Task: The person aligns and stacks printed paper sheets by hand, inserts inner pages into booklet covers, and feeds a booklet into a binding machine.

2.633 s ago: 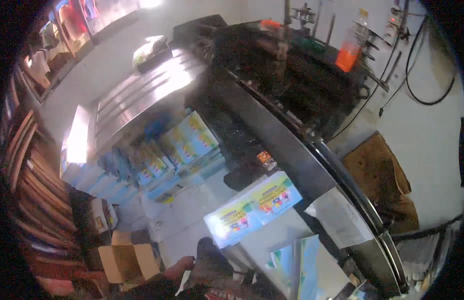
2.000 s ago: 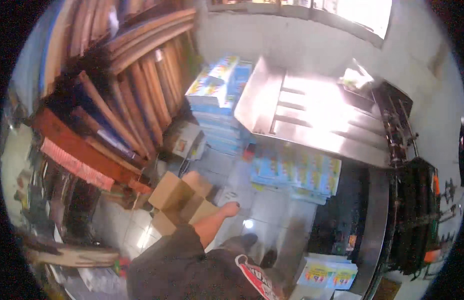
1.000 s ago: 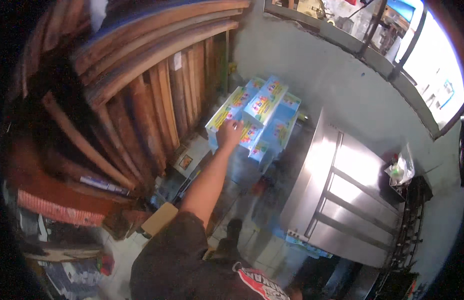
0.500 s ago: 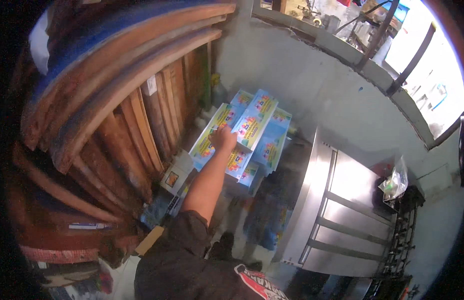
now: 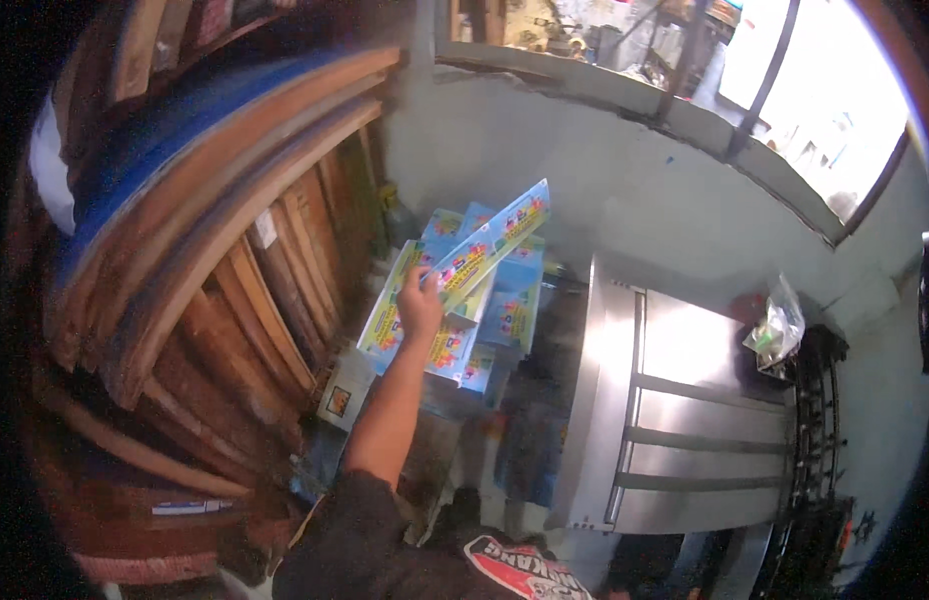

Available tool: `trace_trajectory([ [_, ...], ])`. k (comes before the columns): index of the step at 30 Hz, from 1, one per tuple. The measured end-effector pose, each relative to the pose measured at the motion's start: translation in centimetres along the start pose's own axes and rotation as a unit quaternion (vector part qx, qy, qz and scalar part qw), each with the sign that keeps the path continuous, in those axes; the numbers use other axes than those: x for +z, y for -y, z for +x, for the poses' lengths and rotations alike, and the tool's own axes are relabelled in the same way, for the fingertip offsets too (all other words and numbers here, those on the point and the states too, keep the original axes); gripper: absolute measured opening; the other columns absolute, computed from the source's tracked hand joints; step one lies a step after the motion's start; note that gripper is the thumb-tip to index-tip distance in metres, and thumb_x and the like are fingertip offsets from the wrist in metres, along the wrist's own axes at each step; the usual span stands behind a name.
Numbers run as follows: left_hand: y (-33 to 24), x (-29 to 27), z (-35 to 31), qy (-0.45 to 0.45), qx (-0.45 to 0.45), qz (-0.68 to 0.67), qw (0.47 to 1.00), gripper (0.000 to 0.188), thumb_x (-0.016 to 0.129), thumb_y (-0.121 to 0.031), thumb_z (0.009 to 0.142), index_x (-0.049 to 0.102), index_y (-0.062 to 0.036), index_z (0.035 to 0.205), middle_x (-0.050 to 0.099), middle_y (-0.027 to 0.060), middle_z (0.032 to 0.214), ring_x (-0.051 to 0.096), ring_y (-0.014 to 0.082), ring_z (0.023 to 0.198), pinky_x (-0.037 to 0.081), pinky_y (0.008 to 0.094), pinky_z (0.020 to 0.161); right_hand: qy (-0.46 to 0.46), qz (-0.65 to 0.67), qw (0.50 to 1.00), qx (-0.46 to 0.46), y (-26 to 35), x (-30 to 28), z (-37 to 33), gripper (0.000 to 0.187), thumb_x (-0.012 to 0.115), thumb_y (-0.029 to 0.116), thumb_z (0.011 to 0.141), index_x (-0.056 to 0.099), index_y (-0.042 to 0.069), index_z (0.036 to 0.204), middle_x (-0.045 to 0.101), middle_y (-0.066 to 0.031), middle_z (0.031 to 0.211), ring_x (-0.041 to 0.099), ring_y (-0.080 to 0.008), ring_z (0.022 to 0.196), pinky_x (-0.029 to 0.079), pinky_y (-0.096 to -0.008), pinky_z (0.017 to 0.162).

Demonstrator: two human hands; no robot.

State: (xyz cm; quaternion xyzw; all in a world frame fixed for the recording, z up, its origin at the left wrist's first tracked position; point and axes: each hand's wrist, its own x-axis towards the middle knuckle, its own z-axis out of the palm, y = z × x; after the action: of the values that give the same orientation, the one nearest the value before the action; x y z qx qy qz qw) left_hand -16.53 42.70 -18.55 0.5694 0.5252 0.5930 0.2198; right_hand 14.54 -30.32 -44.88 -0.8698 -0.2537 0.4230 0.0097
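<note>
My left hand (image 5: 421, 305) is closed on the near end of a long blue-and-yellow printed carton (image 5: 510, 225). The carton is tilted, its far end raised toward the wall. Beneath and around it lies a pile of similar blue printed cartons (image 5: 385, 325), partly covered by my hand and the held one. My bare left forearm reaches up to it from a dark sleeve. My right hand is out of the picture.
Wooden boards (image 5: 235, 290) lean in a rack along the left. A white box (image 5: 340, 395) stands just before the pile. To the right is a metal unit with shiny panels (image 5: 705, 400), with a clear plastic bag (image 5: 778, 330) on top. A barred window (image 5: 675, 90) opens in the back wall.
My left hand has taken hold of the carton and lifted and turned it off the pile. The view has shifted, so the pile appears slightly lower and farther left.
</note>
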Motion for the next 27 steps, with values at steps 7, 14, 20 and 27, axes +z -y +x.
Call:
trace_trajectory([
  [7, -10.2, -8.7, -5.6, 0.123, 0.119, -0.071, 0.983, 0.012, 0.062, -0.009, 0.087, 0.057, -0.0018, 0.096, 0.061, 0.0092, 0.084, 0.059, 0.0155, 0.079, 0.047, 0.0295, 0.071, -0.445, 0.183, 0.877, 0.007, 8.2, -10.8, -7.3, 0.021, 0.055, 0.014, 0.086, 0.060, -0.004, 0.095, 0.061, -0.0230, 0.087, 0.059, -0.0362, 0.078, 0.047, -0.0386, 0.074],
  [14, -19.6, -9.9, -14.3, 0.365, 0.001, -0.227, 0.903, 0.011, 0.065, -0.005, 0.085, 0.056, -0.0027, 0.093, 0.060, 0.0044, 0.089, 0.056, 0.0102, 0.080, 0.046, 0.0253, 0.070, -0.412, 0.493, 0.695, -0.322, 21.7, -24.0, -16.7, 0.044, 0.067, 0.006, 0.081, 0.050, -0.002, 0.122, 0.059, -0.0115, 0.115, 0.058, -0.0211, 0.103, 0.045, -0.0331, 0.092],
  [20, -22.9, -9.7, -22.1, 0.415, 0.011, -0.236, 0.879, 0.010, 0.063, -0.003, 0.084, 0.055, -0.0027, 0.090, 0.063, 0.0084, 0.085, 0.060, 0.0144, 0.077, 0.048, 0.0268, 0.073, -0.225, 0.551, 0.667, -0.448, 22.8, -25.3, -22.1, 0.041, 0.073, 0.007, 0.079, 0.053, 0.001, 0.114, 0.063, -0.0128, 0.107, 0.062, -0.0225, 0.097, 0.049, -0.0337, 0.085],
  [27, -24.6, -10.2, -28.2, 0.405, -0.021, -0.256, 0.878, 0.014, 0.064, -0.007, 0.085, 0.054, -0.0035, 0.094, 0.063, 0.0098, 0.087, 0.059, 0.0166, 0.079, 0.048, 0.0291, 0.069, -0.296, 0.492, 0.641, -0.510, 17.7, -25.2, -23.9, 0.020, 0.066, -0.004, 0.079, 0.056, 0.001, 0.095, 0.066, -0.0162, 0.087, 0.063, -0.0198, 0.081, 0.051, -0.0314, 0.071],
])
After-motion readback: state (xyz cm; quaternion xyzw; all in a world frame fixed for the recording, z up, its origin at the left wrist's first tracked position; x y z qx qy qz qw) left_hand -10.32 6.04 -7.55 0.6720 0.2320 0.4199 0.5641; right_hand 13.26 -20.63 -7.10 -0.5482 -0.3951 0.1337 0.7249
